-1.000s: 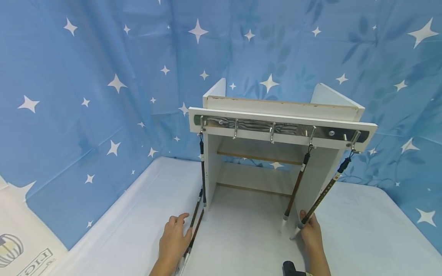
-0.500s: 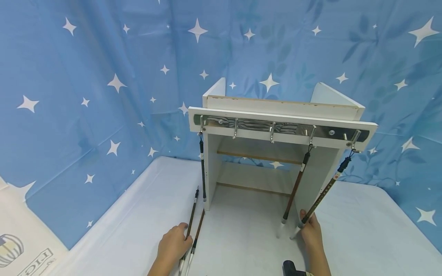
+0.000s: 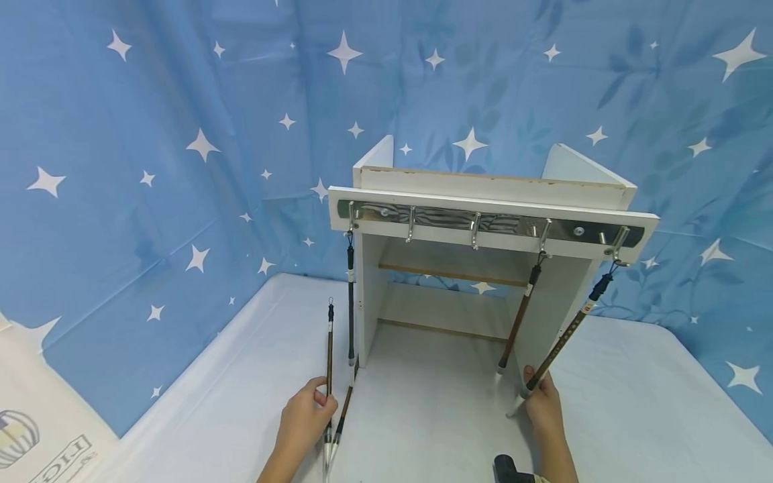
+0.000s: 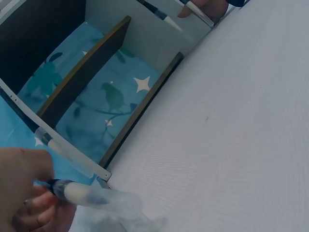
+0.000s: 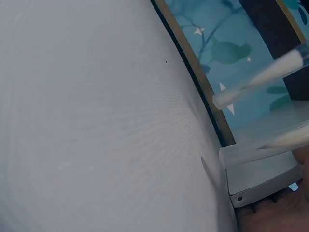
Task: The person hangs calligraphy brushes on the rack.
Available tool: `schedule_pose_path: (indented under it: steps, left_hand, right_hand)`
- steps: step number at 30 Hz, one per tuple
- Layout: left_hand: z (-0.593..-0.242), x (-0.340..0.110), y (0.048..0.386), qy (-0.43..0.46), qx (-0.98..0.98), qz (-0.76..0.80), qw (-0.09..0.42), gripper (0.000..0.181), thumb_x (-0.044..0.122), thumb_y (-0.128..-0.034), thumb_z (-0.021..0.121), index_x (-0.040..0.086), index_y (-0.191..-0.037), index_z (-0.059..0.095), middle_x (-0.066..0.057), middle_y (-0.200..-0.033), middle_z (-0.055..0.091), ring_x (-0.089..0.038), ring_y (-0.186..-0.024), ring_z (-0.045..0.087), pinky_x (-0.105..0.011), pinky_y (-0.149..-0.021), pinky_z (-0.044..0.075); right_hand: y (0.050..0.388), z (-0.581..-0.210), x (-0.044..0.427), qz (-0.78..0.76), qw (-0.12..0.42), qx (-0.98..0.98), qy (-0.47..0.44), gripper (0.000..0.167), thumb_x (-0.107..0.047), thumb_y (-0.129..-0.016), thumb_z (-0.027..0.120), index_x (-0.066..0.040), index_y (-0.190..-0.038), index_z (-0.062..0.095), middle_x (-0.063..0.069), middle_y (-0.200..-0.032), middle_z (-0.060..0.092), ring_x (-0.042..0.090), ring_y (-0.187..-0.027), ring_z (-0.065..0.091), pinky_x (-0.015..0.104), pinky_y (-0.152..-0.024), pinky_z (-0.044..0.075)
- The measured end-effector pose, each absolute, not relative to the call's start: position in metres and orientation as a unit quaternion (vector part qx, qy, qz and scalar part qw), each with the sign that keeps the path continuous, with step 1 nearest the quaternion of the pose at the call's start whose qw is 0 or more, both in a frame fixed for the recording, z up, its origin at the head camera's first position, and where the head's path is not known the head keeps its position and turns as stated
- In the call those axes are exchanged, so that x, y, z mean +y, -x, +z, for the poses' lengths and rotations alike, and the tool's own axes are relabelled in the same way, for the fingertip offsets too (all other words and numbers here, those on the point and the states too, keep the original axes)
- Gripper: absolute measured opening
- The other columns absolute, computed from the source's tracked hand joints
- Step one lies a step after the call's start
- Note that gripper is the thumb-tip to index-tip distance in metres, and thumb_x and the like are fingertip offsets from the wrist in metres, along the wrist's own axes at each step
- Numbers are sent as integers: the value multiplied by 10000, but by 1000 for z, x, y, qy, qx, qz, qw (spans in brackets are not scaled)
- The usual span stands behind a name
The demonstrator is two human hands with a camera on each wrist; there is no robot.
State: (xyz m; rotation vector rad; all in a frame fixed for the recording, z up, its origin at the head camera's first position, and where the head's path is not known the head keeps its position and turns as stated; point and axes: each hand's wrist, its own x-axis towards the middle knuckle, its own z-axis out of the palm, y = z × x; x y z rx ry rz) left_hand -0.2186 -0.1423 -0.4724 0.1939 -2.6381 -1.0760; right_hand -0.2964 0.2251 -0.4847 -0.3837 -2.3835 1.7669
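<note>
My left hand [image 3: 304, 417] pinches a dark-handled brush [image 3: 329, 349] that stands nearly upright, loop at the top; its capped white end [image 4: 91, 195] shows in the left wrist view. Another brush [image 3: 344, 414] lies on the table just right of that hand. My right hand [image 3: 545, 406] grips the lower front edge of the white rack's right side panel [image 3: 546, 295]. Three brushes hang from the metal hook rail [image 3: 447, 219]: one at the left end hook [image 3: 351, 302], two at the right [image 3: 521, 315], [image 3: 568, 335]. Two middle hooks hold nothing.
The white rack has two cross boards [image 3: 447, 312] low down inside. A white cloth [image 3: 628, 402] covers the table, and a blue star-patterned curtain [image 3: 181, 201] hangs behind. A black object [image 3: 506, 468] shows at the bottom edge, beside my right forearm.
My left hand has closed on a brush from the table, and its loop end has swung up and leftward, away from the rack. The right hand keeps its place.
</note>
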Motion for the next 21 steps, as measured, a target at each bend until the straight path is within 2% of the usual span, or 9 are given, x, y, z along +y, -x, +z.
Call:
schedule_pose_path:
  steps: [5,12,17,21]
  left_hand:
    - [-468,-139,217,-69,-889,-426,152,428,107,-815,544,-2,-1229,527,-4,-811,616,-17,-492,462,-187,-407,384]
    - [-463,-136,214,-43,-848,-501,167,472,67,-840,550,-13,-1295,451,-75,-921,577,-14,-564,511,-199,-454,444]
    - [-465,-133,212,19,-820,-524,229,472,57,-879,547,35,-1333,420,-77,-947,537,14,-645,521,-181,-511,494]
    - [-463,-129,209,75,-788,-524,313,485,-12,-879,536,26,-1344,405,-86,-953,519,-20,-660,541,-164,-480,496]
  right_hand:
    - [297,-485,226,587,75,-796,126,730,-540,-915,322,-126,-1473,94,236,-1482,153,463,-1348,124,653,-1053,140]
    - [296,-485,226,585,73,-798,122,735,-548,-916,315,-115,-1470,101,247,-1479,142,470,-1346,111,663,-1049,124]
    - [295,-486,226,583,76,-800,121,734,-550,-916,308,-108,-1469,112,253,-1476,145,477,-1341,121,663,-1045,137]
    - [295,-485,225,584,80,-798,123,734,-549,-914,316,-105,-1467,128,249,-1476,153,473,-1343,123,658,-1051,135]
